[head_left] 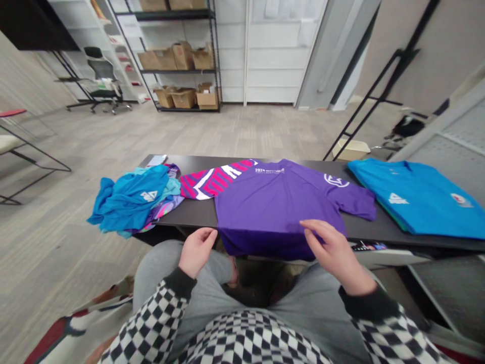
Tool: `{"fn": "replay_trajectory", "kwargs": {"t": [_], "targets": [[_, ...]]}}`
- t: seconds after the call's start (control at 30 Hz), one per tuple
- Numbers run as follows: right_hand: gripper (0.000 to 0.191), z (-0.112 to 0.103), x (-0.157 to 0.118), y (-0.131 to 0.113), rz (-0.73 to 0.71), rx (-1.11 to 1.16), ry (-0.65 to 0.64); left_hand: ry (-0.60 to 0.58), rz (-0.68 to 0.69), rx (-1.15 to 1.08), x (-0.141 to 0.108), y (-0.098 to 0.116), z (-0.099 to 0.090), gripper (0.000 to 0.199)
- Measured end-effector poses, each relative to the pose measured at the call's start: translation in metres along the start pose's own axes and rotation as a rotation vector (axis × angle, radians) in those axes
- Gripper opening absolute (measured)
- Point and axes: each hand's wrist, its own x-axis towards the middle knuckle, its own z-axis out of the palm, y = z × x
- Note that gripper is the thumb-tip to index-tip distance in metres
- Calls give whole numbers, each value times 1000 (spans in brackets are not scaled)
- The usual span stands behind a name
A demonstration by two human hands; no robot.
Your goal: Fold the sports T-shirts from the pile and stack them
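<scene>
To the left of the purple shirt (273, 207), I note a crumpled pile of garments (131, 194), blue uppermost, slumping past the end of the desk (195, 212); probably kept off there so the middle stays usable. A pink-and-white patterned sleeve (215, 179) stretches from the shirt to the pile. At the shirt's lower left edge: left hand (199, 250), thumb and forefinger tips together. Whether cloth is between them, I cannot tell. The purple shirt itself lies spread across the desk, lettering up, its lower part hanging over the near edge, presumably because the surface is too shallow for its length. Over the shirt's lower right: right hand (333, 255), thumb and forefinger nearly meeting; grip on the cloth cannot be confirmed. Right of the shirt, beyond its short sleeve: folded blue shirts (435, 202), stacked flat, seemingly to keep them smooth.
</scene>
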Motion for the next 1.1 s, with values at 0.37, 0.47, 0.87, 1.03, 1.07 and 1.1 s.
{"fn": "replay_trajectory", "kwargs": {"t": [0.37, 0.47, 0.87, 1.03, 1.07, 1.1], "targets": [[29, 64, -51, -37, -47, 253, 124, 26, 130, 358, 2, -6, 10, 30], [30, 85, -75, -46, -55, 321, 28, 23, 161, 329, 3, -3, 14, 30], [31, 112, -83, -43, -23, 362, -93, -25, -61, -69, 5, -19, 11, 32], [31, 118, -83, -44, -26, 365, -120, 8, 21, -41, 6, -17, 16, 35], [30, 119, -84, -44, -26, 364, -126, 12, 40, -45, 5, -15, 17, 36], [30, 120, -85, -44, -25, 362, -130, 18, 50, -50, 5, -13, 18, 36]]}}
